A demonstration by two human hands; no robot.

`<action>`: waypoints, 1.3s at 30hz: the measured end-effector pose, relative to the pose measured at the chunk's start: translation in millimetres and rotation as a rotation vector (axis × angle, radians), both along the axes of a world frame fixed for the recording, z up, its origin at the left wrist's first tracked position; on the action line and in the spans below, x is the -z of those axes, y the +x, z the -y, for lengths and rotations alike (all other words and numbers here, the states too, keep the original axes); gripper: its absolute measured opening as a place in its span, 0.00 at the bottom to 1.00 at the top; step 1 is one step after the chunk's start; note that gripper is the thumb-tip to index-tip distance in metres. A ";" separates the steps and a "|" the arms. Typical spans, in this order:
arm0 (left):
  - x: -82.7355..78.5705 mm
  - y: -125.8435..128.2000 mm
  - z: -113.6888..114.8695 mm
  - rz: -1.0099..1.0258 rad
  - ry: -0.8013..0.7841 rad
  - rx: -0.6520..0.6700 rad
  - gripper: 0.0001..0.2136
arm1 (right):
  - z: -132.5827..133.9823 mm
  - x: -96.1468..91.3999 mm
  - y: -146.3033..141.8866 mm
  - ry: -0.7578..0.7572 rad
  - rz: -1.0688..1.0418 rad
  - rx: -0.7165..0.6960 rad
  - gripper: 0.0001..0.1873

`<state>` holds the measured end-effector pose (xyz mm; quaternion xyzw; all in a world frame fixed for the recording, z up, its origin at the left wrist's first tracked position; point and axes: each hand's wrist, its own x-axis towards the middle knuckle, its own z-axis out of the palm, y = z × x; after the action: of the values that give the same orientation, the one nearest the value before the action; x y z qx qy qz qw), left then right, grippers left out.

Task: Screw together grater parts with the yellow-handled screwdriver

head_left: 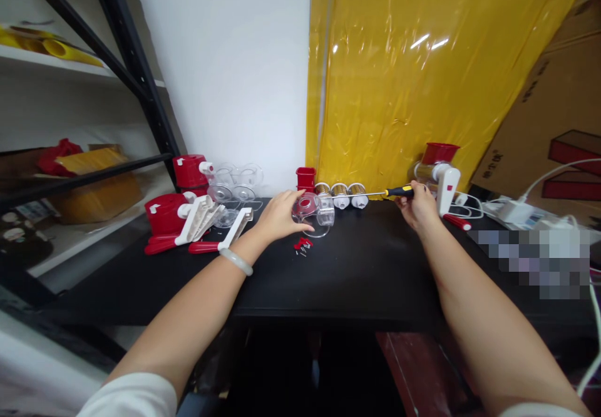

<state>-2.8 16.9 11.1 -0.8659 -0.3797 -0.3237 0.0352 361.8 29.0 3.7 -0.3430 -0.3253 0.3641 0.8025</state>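
My left hand (280, 215) is closed around a clear plastic housing (325, 211) that rests on the black table. In my right hand (419, 205) is a screwdriver (399, 191) with a black and yellow handle, its long shaft pointing left towards the housing. Whether the tip touches the housing, I cannot tell. Just in front of the housing lie small red pieces (303, 242) and several screws (303, 253). Behind it are a red hopper (305, 178) and three metal grater drums (340, 195) with white ends.
On the left sit red bases (165, 215), white crank handles with red grips (206, 247) and more clear housings (235, 182). An assembled rotary grater (444, 176) stands at right, near white cables and a power adapter (514, 210). A black metal shelf (126, 47) borders the left side.
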 end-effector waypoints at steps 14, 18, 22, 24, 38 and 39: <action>1.3 -3.5 -3.8 0.034 -0.026 -0.005 0.44 | 6.0 -0.6 6.4 -0.069 0.008 -0.121 0.21; 1.9 -3.9 -4.5 0.033 -0.013 -0.004 0.44 | -0.2 2.2 5.2 -0.095 0.092 0.028 0.17; 2.4 -4.1 -4.9 0.033 -0.010 -0.010 0.44 | 0.8 0.9 7.7 -0.046 -0.082 -0.086 0.09; 2.4 -4.1 -5.0 0.030 -0.010 -0.010 0.44 | 2.4 0.3 10.0 -0.040 -0.133 -0.169 0.08; 1.9 -3.6 -4.1 0.014 0.015 -0.011 0.44 | 4.7 -0.6 3.7 -0.085 -0.172 -0.167 0.10; 1.8 -3.3 -3.8 0.016 0.017 -0.010 0.44 | 7.6 -2.7 4.1 -0.086 -0.215 -0.218 0.09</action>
<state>-6.1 20.7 9.3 -0.8610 -0.3817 -0.3335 0.0410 365.9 21.4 6.3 -0.2986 -0.2568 0.4973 0.7730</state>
